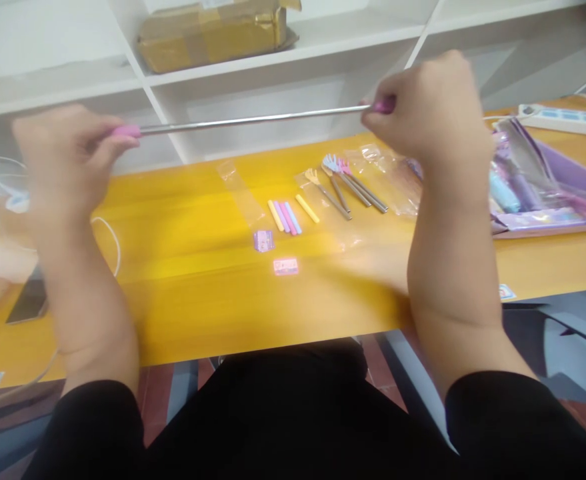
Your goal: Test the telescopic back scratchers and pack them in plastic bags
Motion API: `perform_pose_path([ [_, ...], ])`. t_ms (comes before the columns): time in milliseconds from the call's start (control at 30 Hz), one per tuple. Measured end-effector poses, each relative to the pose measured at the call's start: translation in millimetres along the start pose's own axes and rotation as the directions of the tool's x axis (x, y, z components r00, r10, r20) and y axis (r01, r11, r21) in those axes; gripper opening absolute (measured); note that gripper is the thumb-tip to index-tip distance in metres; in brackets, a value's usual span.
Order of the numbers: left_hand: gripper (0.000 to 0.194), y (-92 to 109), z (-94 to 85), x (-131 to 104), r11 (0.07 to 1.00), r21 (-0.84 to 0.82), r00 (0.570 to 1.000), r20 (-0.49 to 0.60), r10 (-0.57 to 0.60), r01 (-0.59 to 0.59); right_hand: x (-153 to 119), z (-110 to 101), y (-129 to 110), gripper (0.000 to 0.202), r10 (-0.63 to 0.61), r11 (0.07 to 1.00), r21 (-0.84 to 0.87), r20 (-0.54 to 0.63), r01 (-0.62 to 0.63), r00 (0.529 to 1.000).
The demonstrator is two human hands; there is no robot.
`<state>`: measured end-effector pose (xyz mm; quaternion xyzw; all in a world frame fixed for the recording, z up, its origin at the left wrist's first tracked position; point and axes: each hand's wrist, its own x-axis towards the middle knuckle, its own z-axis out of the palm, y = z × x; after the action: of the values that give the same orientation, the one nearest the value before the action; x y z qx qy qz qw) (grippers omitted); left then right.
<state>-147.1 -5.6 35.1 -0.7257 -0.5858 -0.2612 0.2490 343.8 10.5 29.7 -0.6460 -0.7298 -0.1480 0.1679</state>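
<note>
A long thin metal rod (257, 120) with pink ends stretches nearly level above the desk. At its left end, my left hand (67, 157) is closed round a pink handle. The fingers of my right hand (423, 110) pinch the pink piece at the other end. Below, on the yellow desk (197, 293), lie several pastel sticks (285, 218) and one separate yellow stick (307, 209). To their right are several metal rods with small claw-shaped heads, one yellow (313, 176), one blue (331, 163) and one pink (343, 167). Two small printed cards (263, 241) (285, 267) lie nearer me.
A purple box (547, 230) of wrapped items stands at the right, below a white power strip (567, 120). Clear plastic wrappers (383, 173) lie behind the rods. A phone (29, 297) is at the left. Shelves behind hold a gold-brown package (213, 37).
</note>
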Motion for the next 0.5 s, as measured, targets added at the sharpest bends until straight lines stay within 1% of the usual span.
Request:
perform_pose_path([
  [67,0.09,16,8.0,1,0.998,0.059,1.0,0.01,0.017,-0.018,1,5,-14,0.02,-0.016,1.0,0.017,0.039,0.015,0.999],
  [100,0.093,23,10.8,1,0.998,0.06,1.0,0.021,0.023,-0.024,1,7,-19,0.021,-0.016,1.0,0.023,0.066,0.014,0.998],
  [167,0.095,34,13.2,-1,0.999,0.009,0.999,0.028,0.031,-0.031,2,9,-25,0.024,-0.005,0.999,0.037,0.098,0.002,0.995],
  [233,0.091,38,11.8,-4,0.999,-0.043,0.999,0.03,0.032,-0.03,2,8,-24,0.027,0.013,0.999,0.049,0.085,-0.017,0.996],
  [367,0.083,40,4.9,-6,0.998,-0.055,1.0,-0.006,0.026,-0.026,0,-2,-12,0.03,0.044,0.998,0.039,0.041,-0.046,0.998],
  [433,0.083,44,1.8,-6,0.997,-0.065,0.999,-0.033,0.028,-0.03,-1,-6,-10,0.027,0.035,0.999,0.03,0.03,-0.036,0.999],
  [500,0.085,55,-0.5,-8,0.996,-0.086,0.998,-0.046,0.033,-0.037,-4,-8,-16,0.024,-0.007,1.0,0.024,0.012,0.006,1.0],
])
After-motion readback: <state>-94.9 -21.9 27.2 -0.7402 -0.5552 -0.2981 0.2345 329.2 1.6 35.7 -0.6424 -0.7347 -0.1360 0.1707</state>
